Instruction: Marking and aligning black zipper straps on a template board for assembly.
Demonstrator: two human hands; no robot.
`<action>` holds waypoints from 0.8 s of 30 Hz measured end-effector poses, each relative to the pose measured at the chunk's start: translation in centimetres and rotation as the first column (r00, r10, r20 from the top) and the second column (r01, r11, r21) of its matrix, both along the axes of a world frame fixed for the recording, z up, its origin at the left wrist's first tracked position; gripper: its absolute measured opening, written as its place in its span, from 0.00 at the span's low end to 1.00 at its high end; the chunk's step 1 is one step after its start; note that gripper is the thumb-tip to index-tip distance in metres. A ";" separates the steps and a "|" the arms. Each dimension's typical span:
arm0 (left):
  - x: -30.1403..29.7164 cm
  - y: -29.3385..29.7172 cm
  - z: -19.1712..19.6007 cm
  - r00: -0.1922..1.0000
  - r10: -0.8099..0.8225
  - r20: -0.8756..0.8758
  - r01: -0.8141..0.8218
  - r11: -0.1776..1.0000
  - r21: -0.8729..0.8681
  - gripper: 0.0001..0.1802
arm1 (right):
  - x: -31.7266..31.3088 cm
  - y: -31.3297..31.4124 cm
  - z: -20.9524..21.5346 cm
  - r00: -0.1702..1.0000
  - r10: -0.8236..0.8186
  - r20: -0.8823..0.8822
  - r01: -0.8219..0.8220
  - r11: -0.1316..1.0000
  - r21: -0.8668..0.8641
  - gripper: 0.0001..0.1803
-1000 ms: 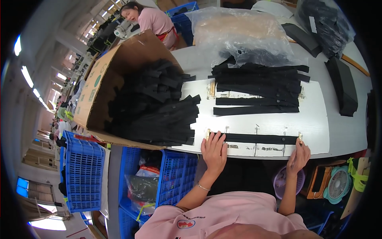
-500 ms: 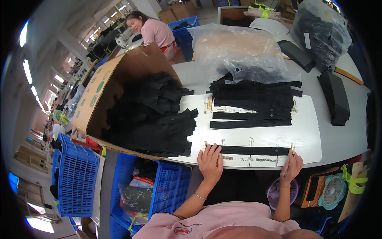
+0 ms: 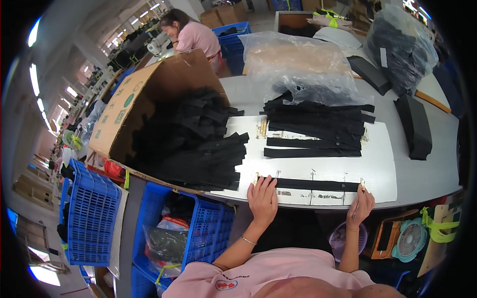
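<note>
Far to the left of the board (image 3: 303,166), see one blue crate (image 3: 92,221). Against the left side of the board, see an open carton (image 3: 117,107), lying sideways, with a heap (image 3: 194,144) of black strips inside, spilling partly onto the board. Beyond the board to the left, see a co-worker (image 3: 198,39) in pink. At the near left corner of the board, find the left hand (image 3: 262,201), fingers stretched and slightly spread, laid over one end of the strip (image 3: 318,184). Beyond the board, see a clear bag (image 3: 298,54). On the far half of the board, see a pile (image 3: 318,124) of similar black pieces. Along the near edge of the board, find the strip, flat and straight. At the near right of the board, find the right hand (image 3: 360,206), fingertips close together, touching the other end; cannot tell if pinching or only pressing. Lower right of the board, see a fan (image 3: 410,238).
</note>
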State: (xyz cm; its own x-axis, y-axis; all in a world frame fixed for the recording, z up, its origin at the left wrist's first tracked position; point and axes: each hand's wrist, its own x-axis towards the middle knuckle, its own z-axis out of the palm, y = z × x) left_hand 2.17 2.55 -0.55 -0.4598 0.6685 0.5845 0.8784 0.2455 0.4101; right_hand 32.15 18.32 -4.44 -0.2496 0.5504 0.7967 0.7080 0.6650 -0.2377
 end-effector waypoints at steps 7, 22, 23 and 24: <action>-0.2 -0.1 -0.2 1.000 0.003 -0.001 -0.003 1.000 0.023 0.19 | -0.3 0.0 0.5 1.000 0.016 -0.005 -0.016 0.999 0.029 0.21; -0.3 -0.5 -0.5 0.999 -0.046 -0.021 0.047 0.998 0.047 0.20 | -0.1 0.0 0.3 1.000 0.017 -0.017 -0.016 0.998 0.064 0.20; -0.3 -0.5 -0.6 0.998 -0.045 -0.032 0.046 0.998 0.034 0.19 | -0.1 -0.1 0.4 1.000 0.015 -0.021 -0.014 0.998 0.057 0.20; -0.4 -0.5 -0.7 0.998 -0.043 -0.042 0.044 0.999 0.022 0.18 | -0.3 -0.1 0.5 1.000 0.013 -0.024 -0.012 0.999 0.049 0.20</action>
